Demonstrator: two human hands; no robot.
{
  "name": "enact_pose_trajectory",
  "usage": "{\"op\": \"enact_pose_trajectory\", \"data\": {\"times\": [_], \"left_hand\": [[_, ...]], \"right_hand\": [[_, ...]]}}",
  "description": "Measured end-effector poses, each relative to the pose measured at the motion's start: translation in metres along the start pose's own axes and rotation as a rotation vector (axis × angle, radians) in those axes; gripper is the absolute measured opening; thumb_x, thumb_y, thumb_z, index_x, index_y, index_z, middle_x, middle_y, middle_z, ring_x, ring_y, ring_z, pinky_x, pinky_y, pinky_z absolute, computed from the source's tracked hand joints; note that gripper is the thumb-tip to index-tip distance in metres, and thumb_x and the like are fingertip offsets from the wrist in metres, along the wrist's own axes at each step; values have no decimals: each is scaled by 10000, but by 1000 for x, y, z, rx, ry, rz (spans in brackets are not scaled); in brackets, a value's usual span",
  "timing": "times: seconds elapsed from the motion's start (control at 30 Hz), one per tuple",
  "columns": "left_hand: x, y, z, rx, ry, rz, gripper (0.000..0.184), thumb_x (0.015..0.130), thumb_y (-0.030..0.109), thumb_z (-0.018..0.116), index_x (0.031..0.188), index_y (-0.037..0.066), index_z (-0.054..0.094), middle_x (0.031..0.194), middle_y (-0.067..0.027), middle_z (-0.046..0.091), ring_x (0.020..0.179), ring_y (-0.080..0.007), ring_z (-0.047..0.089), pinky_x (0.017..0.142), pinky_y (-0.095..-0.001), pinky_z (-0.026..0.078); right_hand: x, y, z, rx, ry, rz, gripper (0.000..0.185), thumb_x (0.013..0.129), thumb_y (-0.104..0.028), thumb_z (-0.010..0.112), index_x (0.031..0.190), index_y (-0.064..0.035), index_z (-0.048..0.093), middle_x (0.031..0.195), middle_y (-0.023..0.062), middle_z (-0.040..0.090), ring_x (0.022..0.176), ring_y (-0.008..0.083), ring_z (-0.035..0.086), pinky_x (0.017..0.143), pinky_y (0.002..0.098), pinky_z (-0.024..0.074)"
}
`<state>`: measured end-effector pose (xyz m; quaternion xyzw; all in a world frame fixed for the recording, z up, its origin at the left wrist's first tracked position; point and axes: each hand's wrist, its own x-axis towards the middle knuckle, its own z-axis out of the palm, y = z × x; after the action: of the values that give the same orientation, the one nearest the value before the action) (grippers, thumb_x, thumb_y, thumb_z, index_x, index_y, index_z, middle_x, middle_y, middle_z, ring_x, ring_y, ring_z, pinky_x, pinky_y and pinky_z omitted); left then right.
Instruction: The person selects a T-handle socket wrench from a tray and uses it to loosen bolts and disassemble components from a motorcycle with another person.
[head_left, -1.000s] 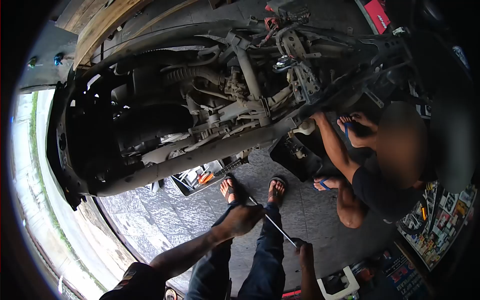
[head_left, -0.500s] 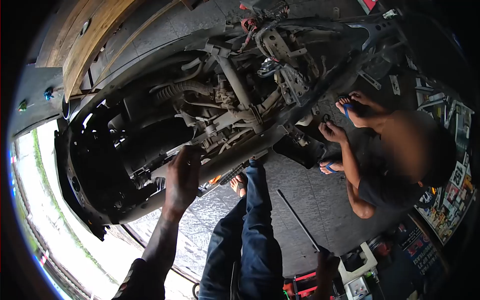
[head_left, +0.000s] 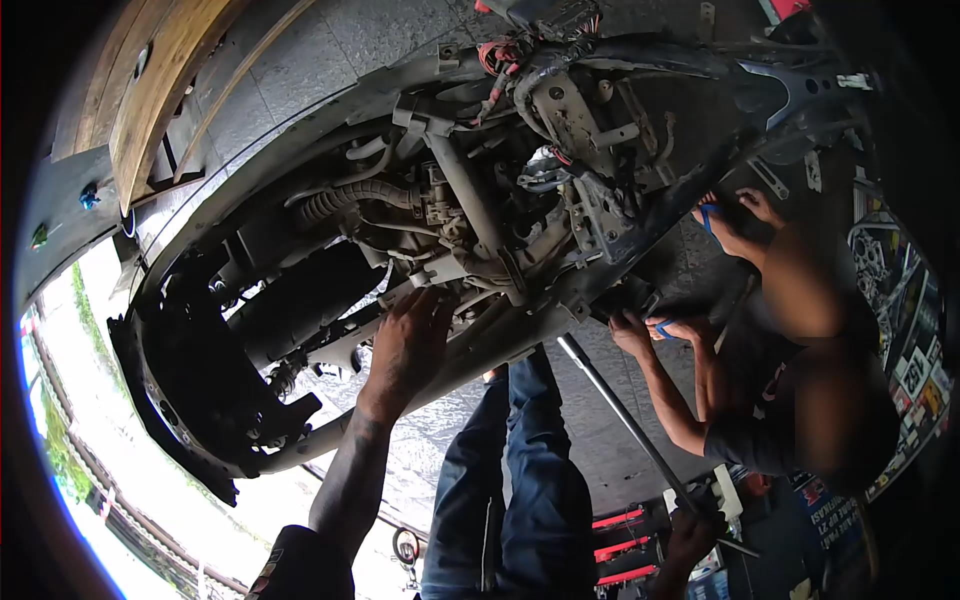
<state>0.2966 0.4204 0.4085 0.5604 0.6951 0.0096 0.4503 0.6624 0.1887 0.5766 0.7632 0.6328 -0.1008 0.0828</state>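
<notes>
A stripped, dirty scooter frame stretches across the view, with tubes, hoses and brackets showing. My left hand reaches over its lower tube. Its fingers are bent down among the metal parts at the middle, and the fingertips are partly hidden. Low on the right, my right hand is wrapped round the handle end of a long socket wrench. The wrench slants up to the left, its bright socket end just below the frame tube. Whether that end touches the tube I cannot tell.
Another person crouches at the right, one hand close to the frame. Wooden planks stand at upper left. A red tool rack is at the bottom, and a shelf of parts at far right.
My left hand has come down to the right onto the frame's middle. My right hand has brought the wrench's socket end up towards the tube. The other person has leaned closer to the frame.
</notes>
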Motion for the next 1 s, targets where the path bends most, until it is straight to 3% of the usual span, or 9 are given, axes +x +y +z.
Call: {"op": "enact_pose_trajectory", "data": {"times": [0.17, 0.23, 0.5, 0.63, 0.7, 0.73, 0.83, 0.93, 1.0], "left_hand": [[-1, 3, 1, 71, -109, 132, 224, 924, 209, 471, 1009, 64, 619, 948, -147, 644, 882, -318, 622, 762, -398, 484], [4, 2, 2, 45, -92, 139, 215, 920, 206, 488, 1013, 62, 618, 940, -150, 643, 882, -316, 622, 749, -396, 484], [55, 29, -7, -38, 27, 156, 154, 873, 121, 547, 1003, 58, 599, 957, -129, 596, 905, -318, 597, 739, -393, 479], [89, 34, 6, 110, 123, 394, 196, 820, 117, 566, 1003, 60, 608, 1041, -87, 569, 1077, -276, 497, 890, -369, 413], [102, 39, 17, 289, 369, 698, 178, 811, 134, 564, 962, 72, 636, 1041, -80, 568, 1013, -261, 519, 915, -363, 398], [107, 37, 26, 320, 273, 755, 158, 805, 160, 571, 898, 71, 663, 1009, -73, 598, 1013, -242, 507, 930, -365, 386], [120, 41, 52, 344, -59, 650, 315, 751, 220, 589, 957, -8, 656, 994, -110, 626, 1112, -235, 461, 1008, -400, 326], [141, 55, 53, 357, -130, 540, 272, 793, 279, 575, 963, 94, 678, 970, -71, 648, 1110, -250, 468, 964, -416, 358], [144, 60, 58, 366, -170, 493, 249, 816, 292, 562, 968, 135, 683, 969, -55, 649, 1098, -260, 475, 946, -419, 369]], "right_hand": [[18, -13, 5, 151, -82, 43, 60, 857, -111, 613, 822, -62, 619, 760, 112, 619, 641, 267, 562, 568, 395, 389], [22, -18, 7, 136, -30, 86, 201, 647, -156, 778, 769, -102, 628, 689, 44, 547, 664, 272, 498, 592, 404, 340], [11, 6, 18, 227, -114, 212, 56, 832, -39, 614, 794, -80, 619, 685, 63, 563, 606, 240, 506, 555, 380, 357], [71, -50, 5, 988, 2, 613, 333, 907, -311, 434, 936, -1, 551, 468, -59, 182, 386, 47, 128, 395, 239, 150], [73, -41, 5, 1372, 9, 734, 353, 918, -320, 433, 955, 12, 546, 466, -53, 186, 381, 49, 130, 392, 241, 147], [72, -35, 6, 1498, 13, 777, 360, 922, -324, 432, 962, 17, 544, 465, -51, 187, 379, 50, 130, 391, 241, 146], [63, -26, 14, 499, -78, 162, 361, 935, -315, 422, 978, 27, 531, 462, -45, 186, 383, 53, 132, 394, 243, 148], [74, -48, 14, 1432, -67, 623, 339, 940, -299, 413, 974, 18, 526, 465, -43, 187, 391, 56, 136, 400, 245, 151], [77, -54, 10, 1415, -87, 646, 357, 940, -305, 415, 970, 32, 528, 468, -42, 189, 397, 57, 137, 407, 246, 157]]}}
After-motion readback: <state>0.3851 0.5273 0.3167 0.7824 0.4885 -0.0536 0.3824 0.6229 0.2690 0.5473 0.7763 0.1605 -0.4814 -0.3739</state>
